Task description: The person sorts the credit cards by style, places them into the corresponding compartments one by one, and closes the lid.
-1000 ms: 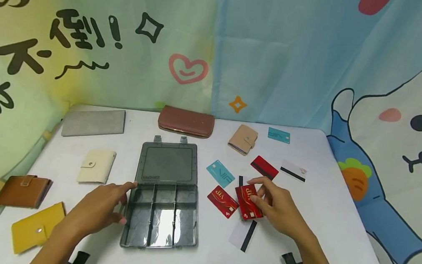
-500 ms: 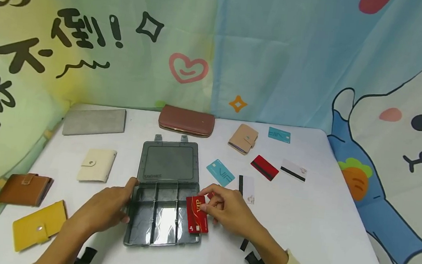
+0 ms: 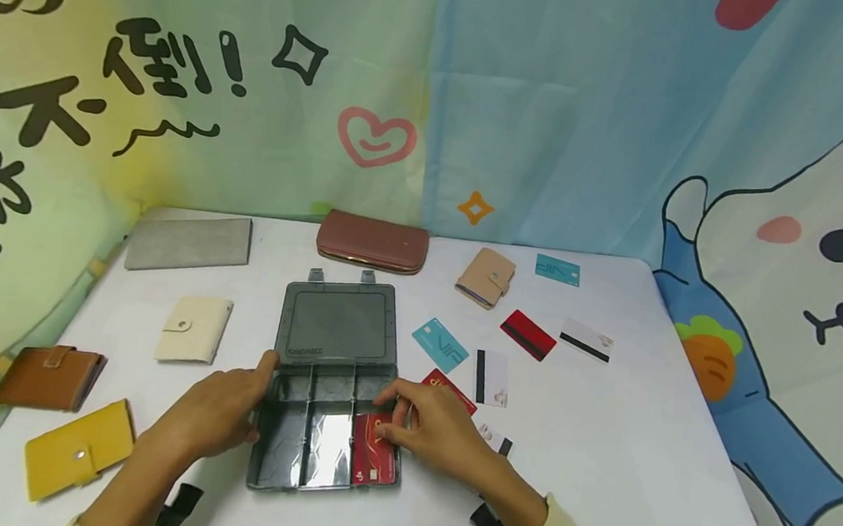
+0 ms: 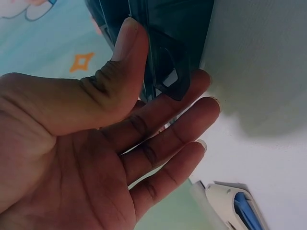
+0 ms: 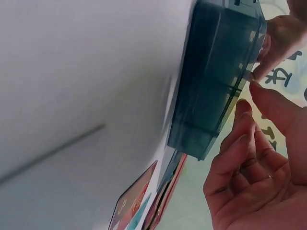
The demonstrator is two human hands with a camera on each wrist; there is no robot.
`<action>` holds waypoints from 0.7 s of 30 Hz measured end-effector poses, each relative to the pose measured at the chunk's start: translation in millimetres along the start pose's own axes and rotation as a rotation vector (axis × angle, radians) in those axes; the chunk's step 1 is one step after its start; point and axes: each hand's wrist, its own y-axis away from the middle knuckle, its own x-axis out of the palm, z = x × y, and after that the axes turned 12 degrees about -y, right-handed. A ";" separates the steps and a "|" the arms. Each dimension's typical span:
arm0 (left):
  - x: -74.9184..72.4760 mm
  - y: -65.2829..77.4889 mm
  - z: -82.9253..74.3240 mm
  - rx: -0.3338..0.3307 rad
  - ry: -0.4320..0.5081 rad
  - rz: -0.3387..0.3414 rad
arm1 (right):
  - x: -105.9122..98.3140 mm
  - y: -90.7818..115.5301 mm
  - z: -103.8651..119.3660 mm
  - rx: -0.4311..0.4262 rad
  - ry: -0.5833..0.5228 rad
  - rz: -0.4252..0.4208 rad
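Note:
A grey see-through divided box point(image 3: 274, 488) lies in the middle of the table, its lid point(image 3: 341, 323) folded back. One red VIP card point(image 3: 373, 468) lies in its front right compartment. Over that card hangs my right hand point(image 3: 437, 431), thumb and forefinger near its far end; the right wrist view shows no card between them. My left hand point(image 3: 213, 412) rests against the box's left side with forefinger and thumb. In the left wrist view its other fingers point(image 4: 165, 177) are nearly straight. Another red card point(image 3: 451, 389) lies partly behind the right hand.
Teal cards point(image 3: 440, 344), a striped red card point(image 3: 528, 335) and white cards point(image 3: 494, 380) lie right of the box. Wallets stand around: yellow point(image 3: 77, 450), brown point(image 3: 50, 378), cream point(image 3: 193, 329), grey point(image 3: 190, 244), maroon point(image 3: 372, 242) and tan point(image 3: 485, 277).
My right hand has carried a red card from the loose cards leftward, and the card is now down in the box's front right compartment. The left hand has stayed at the box's side.

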 end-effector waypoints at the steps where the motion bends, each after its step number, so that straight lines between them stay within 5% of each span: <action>1: 0.0 -0.1 0.3 0.001 0.004 0.001 | -0.5 -0.2 -0.3 -0.002 0.002 -0.003; 13: 2.7 -4.0 7.3 0.019 0.109 0.020 | -30.6 -16.2 -24.3 0.057 -0.064 -0.065; 21: 3.1 -5.1 8.4 0.030 0.117 0.028 | -56.7 -37.9 -40.1 0.071 -0.013 -0.110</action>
